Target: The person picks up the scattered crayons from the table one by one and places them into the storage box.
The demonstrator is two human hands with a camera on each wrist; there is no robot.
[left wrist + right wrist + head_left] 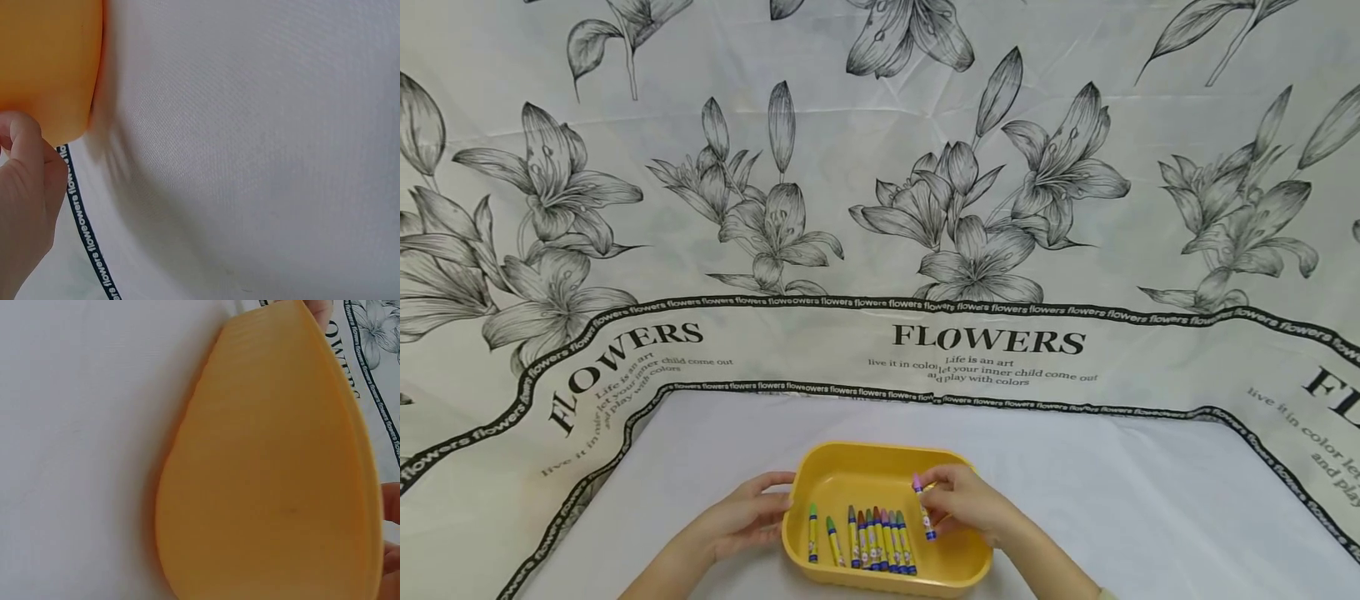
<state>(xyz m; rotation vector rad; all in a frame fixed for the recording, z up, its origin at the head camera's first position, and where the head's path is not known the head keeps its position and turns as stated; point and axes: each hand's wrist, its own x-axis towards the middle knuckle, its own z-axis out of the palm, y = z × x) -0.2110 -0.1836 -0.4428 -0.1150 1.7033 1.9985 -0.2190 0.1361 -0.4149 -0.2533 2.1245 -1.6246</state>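
Observation:
A yellow plastic basin [880,583] holds several crayons with yellow wrappers and blue ends. Two green crayons lie at its left, one a light green crayon [813,533], the other a green crayon [835,542]. Right of them, a row of crayons [880,542] in mixed colours lies side by side. Over the basin's right part, my right hand [962,504] pinches a pinkish-purple crayon [924,512], tip upward. My left hand [745,515] touches the basin's outer left wall with fingers fairly straight. The right wrist view shows mostly the basin's outer wall [269,450].
A white cloth [1112,500] covers the table under the basin. Behind it hangs a flower-printed curtain [820,350] with a black lettered band, which also bends forward along both sides.

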